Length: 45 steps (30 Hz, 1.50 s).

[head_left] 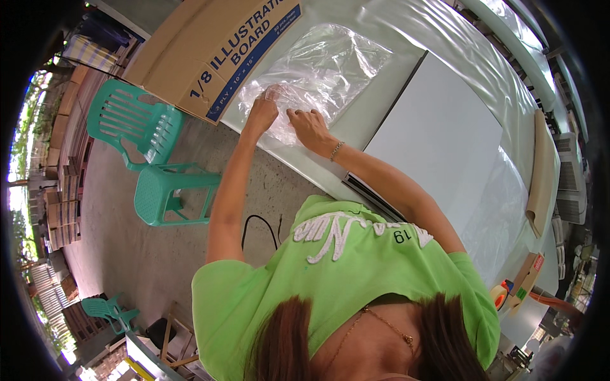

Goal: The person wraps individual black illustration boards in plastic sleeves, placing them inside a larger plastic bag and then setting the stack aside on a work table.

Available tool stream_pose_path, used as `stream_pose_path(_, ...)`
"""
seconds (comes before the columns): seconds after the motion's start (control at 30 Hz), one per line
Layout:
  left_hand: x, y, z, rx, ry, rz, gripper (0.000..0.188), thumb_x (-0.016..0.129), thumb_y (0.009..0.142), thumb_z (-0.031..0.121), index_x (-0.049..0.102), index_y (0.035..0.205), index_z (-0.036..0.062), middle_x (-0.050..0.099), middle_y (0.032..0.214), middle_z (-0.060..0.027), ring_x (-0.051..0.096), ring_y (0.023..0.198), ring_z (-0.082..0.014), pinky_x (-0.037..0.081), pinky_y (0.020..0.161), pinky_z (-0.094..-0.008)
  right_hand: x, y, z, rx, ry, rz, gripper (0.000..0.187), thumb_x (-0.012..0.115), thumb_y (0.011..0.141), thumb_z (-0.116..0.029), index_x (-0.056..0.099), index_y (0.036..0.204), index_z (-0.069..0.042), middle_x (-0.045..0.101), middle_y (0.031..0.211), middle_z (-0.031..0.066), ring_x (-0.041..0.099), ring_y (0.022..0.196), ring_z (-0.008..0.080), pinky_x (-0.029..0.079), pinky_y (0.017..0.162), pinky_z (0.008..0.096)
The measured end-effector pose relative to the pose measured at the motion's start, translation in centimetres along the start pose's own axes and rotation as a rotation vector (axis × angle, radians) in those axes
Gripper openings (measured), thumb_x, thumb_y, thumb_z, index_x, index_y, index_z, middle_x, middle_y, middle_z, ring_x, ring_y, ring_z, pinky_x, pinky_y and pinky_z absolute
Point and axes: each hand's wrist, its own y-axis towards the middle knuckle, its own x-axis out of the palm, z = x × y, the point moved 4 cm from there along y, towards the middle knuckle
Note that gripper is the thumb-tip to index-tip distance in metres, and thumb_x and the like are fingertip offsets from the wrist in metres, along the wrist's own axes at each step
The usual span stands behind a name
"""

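A clear, crinkled plastic bag (337,60) lies on the covered table beside the cardboard box. My left hand (262,113) is closed on the near left part of the bag, its fingers bent inward. Just right of it, my right hand (310,129) has its fingers curled down and pressed together on the same plastic near the table's edge. What lies under those fingertips is hidden. To the right of my hands is a stack of flat boards (438,120) with a pale grey top and dark edges; my right forearm passes over its near corner.
A large brown cardboard box (171,47) stands at the left of the table (381,19), which has a shiny plastic cover. Left on the floor are a green chair (136,120) and a green stool (155,193). A tape dispenser (502,293) lies at the right.
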Motion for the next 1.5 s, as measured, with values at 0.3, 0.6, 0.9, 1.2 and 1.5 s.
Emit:
stream_pose_path(0.3, -2.4, -4.0, 1.6, 0.015, -0.248, 0.047, 0.041, 0.045, 0.087, -0.004, 0.050, 0.127, 0.0019, 0.050, 0.131, -0.0193, 0.048, 0.122, -0.0380, 0.041, 0.101, -0.0437, -0.9, 1.9, 1.2, 0.087, 0.116, 0.114, 0.005, 0.062, 0.083, -0.008, 0.065, 0.083, -0.004, 0.068, 0.078, 0.0137, 0.066, 0.076, 0.0329, 0.050, 0.064, 0.0425)
stream_pose_path(0.6, -3.6, -5.2, 3.5, -0.064, -0.032, 0.240, 0.028, 0.062, 0.088, 0.014, 0.061, 0.115, 0.0126, 0.054, 0.123, -0.0084, 0.055, 0.112, -0.0289, 0.046, 0.088, -0.0422, -4.2, 1.1, 0.4, 0.149, 0.382, 0.128, 0.005, 0.056, 0.083, -0.004, 0.059, 0.083, -0.001, 0.064, 0.084, 0.0160, 0.062, 0.083, 0.0360, 0.047, 0.066, 0.0456)
stream_pose_path(0.9, -5.3, -3.1, 4.7, 0.094, -0.094, 0.338, 0.011, 0.062, 0.089, 0.015, 0.067, 0.098, 0.0123, 0.064, 0.100, -0.0071, 0.061, 0.096, -0.0270, 0.046, 0.083, -0.0414, -4.4, 2.1, -1.9, 0.096, 0.239, 0.157, 0.034, 0.070, 0.081, -0.015, 0.053, 0.107, -0.003, 0.058, 0.111, 0.0157, 0.063, 0.091, 0.0378, 0.051, 0.072, 0.0462)
stream_pose_path(1.2, 0.1, -5.6, 5.4, 0.034, -0.408, 0.224, 0.035, 0.067, 0.088, 0.017, 0.057, 0.115, -0.0027, 0.060, 0.104, -0.0207, 0.058, 0.102, -0.0377, 0.046, 0.087, -0.0445, -5.3, 3.7, 1.2, 0.185, 0.565, 0.103, 0.022, 0.054, 0.077, -0.002, 0.068, 0.093, 0.002, 0.067, 0.086, 0.0230, 0.067, 0.073, 0.0355, 0.051, 0.069, 0.0411)
stream_pose_path(1.5, 7.4, -3.0, 2.7, 0.166, -0.265, -0.031, 0.046, 0.064, 0.089, 0.033, 0.058, 0.118, -0.0027, 0.058, 0.115, -0.0237, 0.049, 0.117, -0.0414, 0.022, 0.108, -0.0594, -10.0, 3.1, -1.4, 0.330, 0.993, 0.086, 0.021, 0.054, 0.093, -0.012, 0.065, 0.084, 0.003, 0.063, 0.073, 0.0074, 0.056, 0.065, 0.0118, 0.045, 0.062, 0.0290)
